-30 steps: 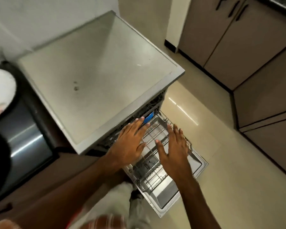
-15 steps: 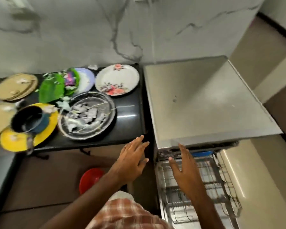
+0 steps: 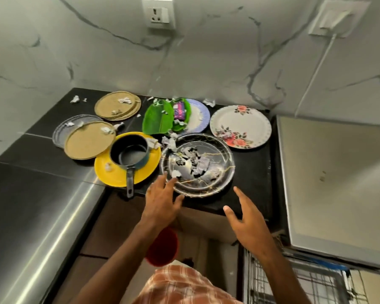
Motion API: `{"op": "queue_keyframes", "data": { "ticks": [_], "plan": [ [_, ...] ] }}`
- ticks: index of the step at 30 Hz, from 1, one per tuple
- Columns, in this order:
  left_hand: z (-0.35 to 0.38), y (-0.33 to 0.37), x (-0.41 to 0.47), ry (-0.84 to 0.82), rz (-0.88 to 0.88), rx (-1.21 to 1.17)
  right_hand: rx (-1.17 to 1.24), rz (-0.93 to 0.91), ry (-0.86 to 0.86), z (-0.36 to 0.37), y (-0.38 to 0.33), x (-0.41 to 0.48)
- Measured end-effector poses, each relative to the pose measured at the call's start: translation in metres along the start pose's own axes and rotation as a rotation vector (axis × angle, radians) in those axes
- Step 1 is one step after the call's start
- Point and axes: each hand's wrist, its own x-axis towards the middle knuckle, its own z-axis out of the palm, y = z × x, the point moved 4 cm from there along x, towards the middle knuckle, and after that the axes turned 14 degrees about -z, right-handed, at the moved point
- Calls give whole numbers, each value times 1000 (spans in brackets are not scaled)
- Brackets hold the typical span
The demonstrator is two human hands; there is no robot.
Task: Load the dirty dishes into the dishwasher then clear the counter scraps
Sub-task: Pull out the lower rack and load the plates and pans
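A round steel plate (image 3: 219,178) with paper scraps and thin strings lies near the front edge of the black counter (image 3: 250,172). My left hand (image 3: 162,200) is open, its fingertips at the plate's near-left rim. My right hand (image 3: 248,218) is open and hangs apart from the plate, just off the counter's front edge. A dark saucepan (image 3: 130,155) stands on a yellow plate (image 3: 119,176). Behind are a floral plate (image 3: 239,126), a green leaf-shaped plate (image 3: 157,119), a lilac plate (image 3: 199,117) and tan plates (image 3: 116,106). The dishwasher (image 3: 338,172) stands at the right with its wire rack (image 3: 294,284) pulled out.
Crumpled paper scraps (image 3: 75,99) lie scattered over the counter and plates. A red bin (image 3: 162,249) sits on the floor below the counter. A steel surface (image 3: 31,216) fills the left. A wall socket (image 3: 159,13) and a white cable (image 3: 316,69) are on the marble wall.
The view has swung from the dishwasher rack to the counter. Both hands have left the rack and moved up toward the steel plate, the left reaching its rim.
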Motion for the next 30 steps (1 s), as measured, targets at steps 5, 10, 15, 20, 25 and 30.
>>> {"op": "queue_keyframes", "data": {
  "ticks": [5, 10, 15, 20, 25, 30],
  "plan": [
    [-20, -73, 60, 29, -300, 71, -5, -56, -60, 34, -26, 42],
    [-22, -112, 91, -16, -435, -179, 33, -37, -85, 58, -38, 70],
    [-26, -119, 105, 67, -493, -348, 74, -22, -74, 66, -44, 76],
    [-51, -76, 78, 207, -147, -459, 122, 19, -31, 49, -32, 67],
    [-62, 11, 47, -68, 220, -534, 453, 125, 215, 9, -19, 50],
    [-23, 97, 1, -453, 456, -501, 950, 256, 652, -47, 6, 8]
  ]
}}
